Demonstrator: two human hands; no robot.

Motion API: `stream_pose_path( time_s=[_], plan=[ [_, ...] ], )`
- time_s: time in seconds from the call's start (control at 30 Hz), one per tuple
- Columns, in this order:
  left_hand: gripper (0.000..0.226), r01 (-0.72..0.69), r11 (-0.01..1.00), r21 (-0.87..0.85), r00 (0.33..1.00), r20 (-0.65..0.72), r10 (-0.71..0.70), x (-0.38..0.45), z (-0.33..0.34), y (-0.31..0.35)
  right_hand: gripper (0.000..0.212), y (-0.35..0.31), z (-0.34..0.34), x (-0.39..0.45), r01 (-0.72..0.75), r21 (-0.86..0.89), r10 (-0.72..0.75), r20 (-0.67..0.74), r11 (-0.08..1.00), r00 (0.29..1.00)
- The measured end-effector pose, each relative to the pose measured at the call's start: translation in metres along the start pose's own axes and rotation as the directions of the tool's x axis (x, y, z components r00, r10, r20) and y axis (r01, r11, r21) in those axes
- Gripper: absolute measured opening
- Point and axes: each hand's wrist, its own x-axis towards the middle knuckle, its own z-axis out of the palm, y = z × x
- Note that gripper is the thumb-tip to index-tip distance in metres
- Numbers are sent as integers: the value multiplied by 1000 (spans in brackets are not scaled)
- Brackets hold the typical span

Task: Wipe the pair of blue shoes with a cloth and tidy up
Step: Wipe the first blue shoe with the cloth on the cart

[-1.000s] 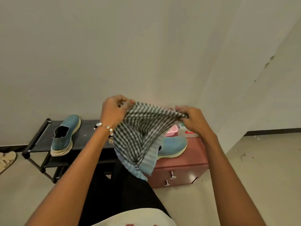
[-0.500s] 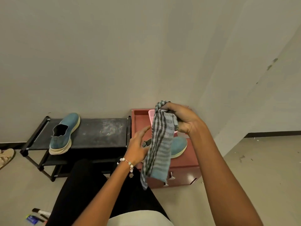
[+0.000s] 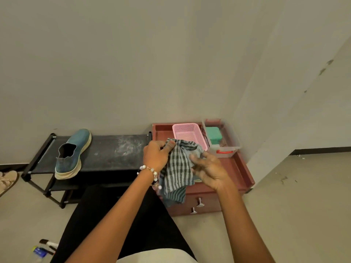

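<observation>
Head camera, looking down at a person seated before a plain wall: at nine o'clock a tan sandal [image 3: 7,180] lies on the floor at the frame's edge, and just right of it a low black shoe rack [image 3: 114,150] carries one blue shoe [image 3: 73,154] on its dusty top shelf, toe pointing toward the wall. At seven o'clock, markers [image 3: 46,243] and a small blue item lie on the floor beside the person's dark-clothed leg. Near the centre, the left hand [image 3: 154,155] (a beaded bracelet [image 3: 150,170] on its wrist) grips the upper edge of a checked cloth [image 3: 177,168], fingers curled round the fabric; the right hand [image 3: 206,168] pinches the same cloth from the other side, so both hands meet on it above a reddish-brown drawer chest [image 3: 241,173]. The cloth's lower end hangs over the chest's front, above two metal knobs [image 3: 197,205]. At one o'clock from the hands, a pink basket [image 3: 188,132] and a clear box [image 3: 226,143] holding a green block sit on the chest's recessed top. The second shoe is hidden.
</observation>
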Motion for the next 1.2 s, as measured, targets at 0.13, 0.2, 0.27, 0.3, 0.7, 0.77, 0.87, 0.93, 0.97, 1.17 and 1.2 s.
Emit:
stream_pose_path(
  time_s=[0.13,0.2,0.27,0.3,0.7,0.77,0.87,0.93,0.97,1.17,1.2],
  plan=[
    [50,36,994,102,999,-37,-33,21,-13,-10,5,-41,-30,6,48,-139,-69,-151,989,986],
    [43,128,992,-15,991,34,-128,32,-18,-10,8,-67,-43,13,88,-157,-122,-218,984,968],
    [27,314,936,-159,931,245,-270,41,-16,-3,18,-89,-42,23,109,-173,-148,-230,979,962],
    [22,422,881,-216,872,364,-328,43,-14,2,21,-98,-36,29,133,-177,-170,-216,975,961],
    [21,731,371,-573,674,691,-260,89,19,16,44,-17,-18,59,-206,-79,123,-583,975,803],
    [36,737,339,-584,666,714,-218,95,23,18,63,5,-16,66,-293,103,310,-372,951,875],
    [62,730,315,-606,670,725,-159,105,29,16,82,10,-12,84,-252,289,291,-98,924,952],
    [62,719,309,-623,680,723,-124,111,29,17,85,2,-9,96,-219,369,241,-14,903,970],
    [57,722,301,-623,675,729,-110,115,28,19,83,-1,-8,101,-206,399,221,9,893,975],
    [21,572,553,-606,801,557,-218,148,17,7,58,-17,-19,126,72,537,15,-155,840,988],
    [15,523,616,-589,837,493,-239,155,12,1,59,-21,-27,128,144,525,-43,-200,839,979]
  ],
)
